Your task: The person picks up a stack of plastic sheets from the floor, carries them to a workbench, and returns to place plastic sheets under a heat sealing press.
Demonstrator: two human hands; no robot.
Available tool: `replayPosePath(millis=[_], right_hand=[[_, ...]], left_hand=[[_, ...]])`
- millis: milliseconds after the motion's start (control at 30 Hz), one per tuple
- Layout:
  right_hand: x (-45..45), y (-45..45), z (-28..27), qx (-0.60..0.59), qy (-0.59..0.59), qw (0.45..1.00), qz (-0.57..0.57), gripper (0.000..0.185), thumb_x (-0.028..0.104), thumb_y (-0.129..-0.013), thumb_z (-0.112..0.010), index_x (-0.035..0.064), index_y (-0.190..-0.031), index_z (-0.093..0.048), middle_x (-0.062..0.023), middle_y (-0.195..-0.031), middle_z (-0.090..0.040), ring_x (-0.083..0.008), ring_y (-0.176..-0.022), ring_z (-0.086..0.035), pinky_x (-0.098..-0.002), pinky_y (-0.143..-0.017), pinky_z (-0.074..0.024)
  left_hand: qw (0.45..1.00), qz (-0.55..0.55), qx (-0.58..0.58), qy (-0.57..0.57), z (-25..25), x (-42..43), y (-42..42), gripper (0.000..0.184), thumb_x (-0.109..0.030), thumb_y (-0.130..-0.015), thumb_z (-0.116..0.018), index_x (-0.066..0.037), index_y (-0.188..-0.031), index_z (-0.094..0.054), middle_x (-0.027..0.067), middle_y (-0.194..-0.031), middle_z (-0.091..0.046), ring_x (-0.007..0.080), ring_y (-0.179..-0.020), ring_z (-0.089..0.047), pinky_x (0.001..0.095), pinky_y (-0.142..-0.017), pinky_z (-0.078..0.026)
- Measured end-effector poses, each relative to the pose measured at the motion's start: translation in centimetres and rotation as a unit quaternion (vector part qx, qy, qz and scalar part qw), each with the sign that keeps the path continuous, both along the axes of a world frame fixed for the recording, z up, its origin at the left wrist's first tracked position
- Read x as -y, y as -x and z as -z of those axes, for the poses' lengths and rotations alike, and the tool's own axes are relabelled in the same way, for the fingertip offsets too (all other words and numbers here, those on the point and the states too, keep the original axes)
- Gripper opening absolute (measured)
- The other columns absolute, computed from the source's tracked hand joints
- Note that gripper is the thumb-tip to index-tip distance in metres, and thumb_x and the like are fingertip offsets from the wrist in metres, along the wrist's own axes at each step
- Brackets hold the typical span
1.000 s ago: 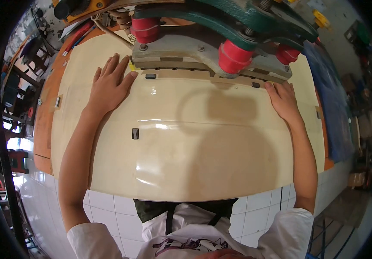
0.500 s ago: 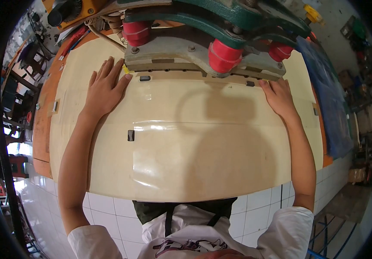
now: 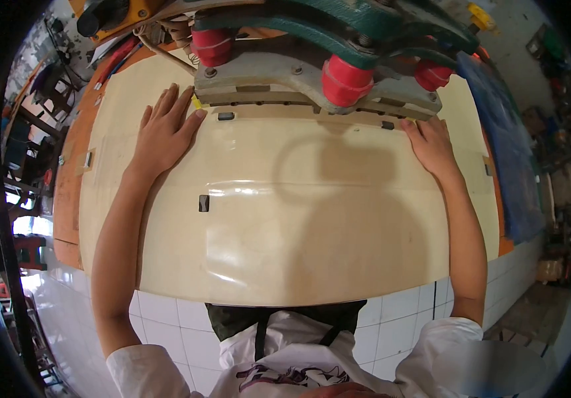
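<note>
My left hand (image 3: pixel 164 132) lies flat on a large cream sheet (image 3: pixel 166 245), fingers spread, with the thumb near the left end of a heavy metal press plate (image 3: pixel 259 86). At the plate's right end my right hand (image 3: pixel 433 144) rests on the sheet. Its thumb stands apart, and some fingertips are partly hidden by the plate's edge. Neither hand grasps anything. Close to the plate's front edge are two small dark blocks, a left block (image 3: pixel 226 117) and a right block (image 3: pixel 387 125). Another dark block (image 3: pixel 204 203) sits nearer me, beside a glossy clear film area.
Above the plate are a green machine frame (image 3: pixel 285 30) and red mounts (image 3: pixel 347 79). An orange table edge (image 3: pixel 68 205) shows at left. Blue plastic sheeting (image 3: pixel 507 152) hangs at right. A stool (image 3: pixel 32 252) stands on the tiled floor.
The whole view has shifted slightly up and right. Both hands keep their places on the sheet. A blurred pale grey shape now appears over my right sleeve at lower right.
</note>
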State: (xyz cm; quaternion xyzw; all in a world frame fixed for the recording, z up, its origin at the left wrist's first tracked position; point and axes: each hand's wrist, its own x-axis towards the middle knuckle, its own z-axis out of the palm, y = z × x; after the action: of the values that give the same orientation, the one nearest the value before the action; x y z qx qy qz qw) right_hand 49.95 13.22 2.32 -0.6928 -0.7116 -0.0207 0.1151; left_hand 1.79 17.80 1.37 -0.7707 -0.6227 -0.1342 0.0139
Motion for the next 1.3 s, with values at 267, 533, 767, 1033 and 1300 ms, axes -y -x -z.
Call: replayPosePath(millis=[267,533,767,1033,1300], right_hand=[[0.17,0.07,0.15,-0.040,-0.021,0.999,-0.008,0.047,0.045,-0.100,-0.047,0.0054,-0.123,-0.060,-0.0148,-0.134,-0.051,-0.0360,-0.130,-0.045,-0.0621,-0.113,-0.0224],[0.14,0.21,0.08,-0.031,-0.007,0.999,0.004,0.048,0.046,-0.100,-0.047,0.0069,-0.125,-0.060,-0.0145,-0.133,-0.054,-0.0376,-0.129,-0.046,-0.0604,-0.113,-0.0225],[0.16,0.42,-0.48,-0.027,0.011,1.000,0.007,0.049,0.045,-0.100,-0.046,0.0048,-0.124,-0.060,-0.0158,-0.133,-0.053,-0.0383,-0.131,-0.044,-0.0594,-0.113,-0.0218],[-0.03,0.05,-0.19,-0.028,0.023,0.999,0.002,0.050,0.045,-0.101,-0.044,0.0062,-0.129,-0.058,-0.0163,-0.136,-0.052,-0.0378,-0.132,-0.042,-0.0594,-0.114,-0.0210],[-0.11,-0.17,0.08,-0.026,0.016,1.000,0.000,0.047,0.046,-0.102,-0.043,0.0132,-0.134,-0.055,-0.0140,-0.141,-0.050,-0.0373,-0.135,-0.040,-0.0601,-0.113,-0.0220]], left_hand=[[1.000,-0.012,0.010,-0.020,0.41,0.04,-0.01,0.064,-0.055,-0.099,-0.041,-0.016,-0.150,-0.042,0.0190,-0.156,-0.035,0.0334,-0.148,-0.026,0.0515,-0.119,-0.017],[0.999,-0.005,0.011,-0.046,0.88,0.06,0.09,0.065,-0.056,-0.099,-0.041,-0.013,-0.148,-0.045,0.0205,-0.154,-0.037,0.0346,-0.146,-0.029,0.0520,-0.118,-0.019],[0.999,-0.004,0.011,-0.041,0.61,0.26,0.04,0.066,-0.056,-0.099,-0.041,-0.012,-0.148,-0.044,0.0209,-0.154,-0.037,0.0350,-0.146,-0.030,0.0525,-0.118,-0.019],[1.000,-0.018,0.011,-0.016,0.27,0.34,-0.08,0.068,-0.058,-0.099,-0.039,-0.012,-0.150,-0.041,0.0189,-0.157,-0.031,0.0326,-0.148,-0.025,0.0511,-0.120,-0.017],[1.000,-0.018,0.009,-0.002,-0.01,0.43,-0.12,0.069,-0.058,-0.099,-0.038,-0.012,-0.151,-0.039,0.0187,-0.159,-0.029,0.0316,-0.150,-0.021,0.0505,-0.120,-0.016]])
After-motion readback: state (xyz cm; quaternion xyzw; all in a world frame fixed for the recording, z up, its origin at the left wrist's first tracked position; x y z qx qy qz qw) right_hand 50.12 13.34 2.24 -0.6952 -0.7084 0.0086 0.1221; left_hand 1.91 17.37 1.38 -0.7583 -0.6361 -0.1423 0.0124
